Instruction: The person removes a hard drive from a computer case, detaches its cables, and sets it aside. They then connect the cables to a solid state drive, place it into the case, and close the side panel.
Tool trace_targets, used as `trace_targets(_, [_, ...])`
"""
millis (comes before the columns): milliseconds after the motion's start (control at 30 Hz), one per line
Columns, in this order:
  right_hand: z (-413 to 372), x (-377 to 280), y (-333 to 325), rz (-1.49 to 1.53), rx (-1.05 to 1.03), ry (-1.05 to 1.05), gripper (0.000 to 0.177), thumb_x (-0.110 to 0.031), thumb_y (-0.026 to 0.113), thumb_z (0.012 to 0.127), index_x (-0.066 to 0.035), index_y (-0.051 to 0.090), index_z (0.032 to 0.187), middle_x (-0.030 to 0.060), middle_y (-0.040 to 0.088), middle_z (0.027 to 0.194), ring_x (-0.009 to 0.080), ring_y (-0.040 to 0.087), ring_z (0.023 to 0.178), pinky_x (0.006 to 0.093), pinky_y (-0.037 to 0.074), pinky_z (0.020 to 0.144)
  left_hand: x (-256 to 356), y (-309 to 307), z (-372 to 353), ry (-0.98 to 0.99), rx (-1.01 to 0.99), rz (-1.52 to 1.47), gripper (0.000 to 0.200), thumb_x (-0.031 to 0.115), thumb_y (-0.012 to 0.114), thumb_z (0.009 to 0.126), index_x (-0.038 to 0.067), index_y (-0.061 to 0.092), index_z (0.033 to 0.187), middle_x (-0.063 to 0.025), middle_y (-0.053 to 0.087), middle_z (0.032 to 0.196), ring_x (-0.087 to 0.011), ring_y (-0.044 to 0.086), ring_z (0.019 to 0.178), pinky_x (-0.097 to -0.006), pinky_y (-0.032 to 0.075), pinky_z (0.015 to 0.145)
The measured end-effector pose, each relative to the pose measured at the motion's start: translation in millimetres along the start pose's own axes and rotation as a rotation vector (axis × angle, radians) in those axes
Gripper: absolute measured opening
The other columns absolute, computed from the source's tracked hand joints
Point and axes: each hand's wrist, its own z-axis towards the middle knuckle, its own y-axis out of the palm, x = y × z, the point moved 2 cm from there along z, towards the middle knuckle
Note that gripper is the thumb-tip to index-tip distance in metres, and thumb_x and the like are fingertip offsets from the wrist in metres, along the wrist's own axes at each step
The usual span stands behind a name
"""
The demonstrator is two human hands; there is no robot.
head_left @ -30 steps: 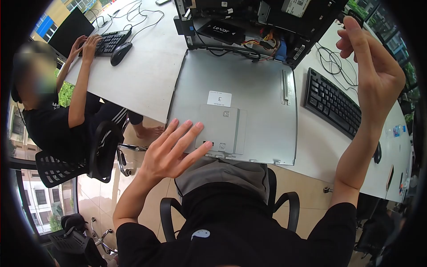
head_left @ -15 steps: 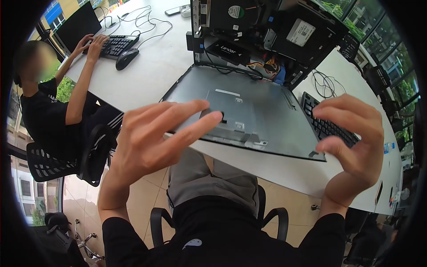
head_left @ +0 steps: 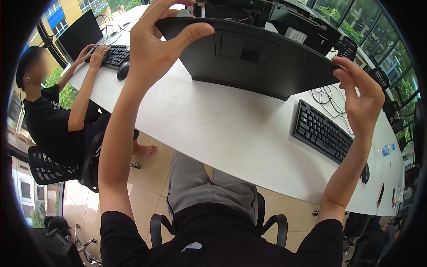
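Observation:
The black side panel (head_left: 249, 66) of a computer case is tilted up in front of the case, its outer face towards me and its lower edge near the tabletop. My left hand (head_left: 153, 53) holds the panel's upper left corner, thumb on the outer face and fingers behind the top edge. At the upper right corner, my right hand (head_left: 362, 95) pinches the panel between thumb and fingers. Behind it, only part of the computer case (head_left: 311, 29) shows, with a white label (head_left: 295, 35); most of the inside is hidden by the panel.
A black keyboard (head_left: 322, 133) and a mouse (head_left: 365, 173) lie to the right on the white table (head_left: 187, 115), near loose cables (head_left: 328, 98). A bottle (head_left: 388, 150) lies farther right. At left another person (head_left: 58, 107) types on a keyboard (head_left: 116, 57) before a monitor (head_left: 80, 38).
The panel has swung up from lying open in front of the case, now hiding most of the interior. Both hands have moved up and away from me and closed on its upper corners.

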Motion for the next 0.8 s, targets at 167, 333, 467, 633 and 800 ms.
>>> trace_targets(167, [-1, 21, 15, -0.002, 0.153, 0.137, 0.022, -0.009, 0.079, 0.103, -0.007, 0.084, 0.124, 0.0079, 0.086, 0.110, 0.0130, 0.080, 0.099, 0.0264, 0.060, 0.092, -30, 19, 7, -0.038, 0.244, -0.408, 0.048, 0.045, 0.060, 0.116, 0.001, 0.063, 0.136, -0.0105, 0.074, 0.114, -0.0092, 0.068, 0.082, -0.0221, 0.056, 0.075])
trace_targets(333, [1, 50, 36, 0.102, 0.292, 0.039, 0.024, -0.023, 0.076, 0.108, -0.009, 0.083, 0.126, 0.0018, 0.084, 0.103, 0.0042, 0.070, 0.086, 0.0219, 0.055, 0.076, -51, 26, 16, 0.049, 0.371, -0.234, 0.034, 0.039, 0.057, 0.118, 0.006, 0.064, 0.111, 0.0053, 0.048, 0.087, -0.0045, 0.040, 0.078, -0.0207, 0.034, 0.073])
trace_targets(467, [-4, 77, 36, 0.000, 0.299, 0.121, 0.035, -0.038, 0.071, 0.109, -0.017, 0.079, 0.136, -0.0001, 0.081, 0.094, 0.0018, 0.071, 0.075, 0.0263, 0.067, 0.078, -61, 26, 20, 0.064, 0.377, -0.266, 0.033, 0.039, 0.059, 0.117, 0.007, 0.064, 0.109, 0.0059, 0.048, 0.088, -0.0042, 0.040, 0.080, -0.0226, 0.035, 0.075])
trace_targets(633, [0, 77, 34, -0.004, 0.254, 0.195, 0.032, -0.035, 0.068, 0.112, -0.018, 0.079, 0.136, 0.0007, 0.080, 0.093, 0.0026, 0.073, 0.081, 0.0277, 0.068, 0.082, -58, 30, 13, -0.030, 0.371, -0.289, 0.033, 0.038, 0.060, 0.117, 0.008, 0.061, 0.105, 0.0068, 0.044, 0.085, -0.0041, 0.037, 0.080, -0.0220, 0.031, 0.074])
trace_targets(800, [6, 59, 50, 0.188, 0.288, 0.132, 0.023, -0.023, 0.072, 0.111, -0.013, 0.081, 0.130, -0.0023, 0.078, 0.097, 0.0001, 0.063, 0.081, 0.0197, 0.051, 0.072, -75, 25, 11, -0.106, 0.432, -0.175, 0.029, 0.032, 0.070, 0.112, 0.003, 0.070, 0.116, 0.0011, 0.065, 0.097, -0.0045, 0.052, 0.086, -0.0207, 0.041, 0.083])
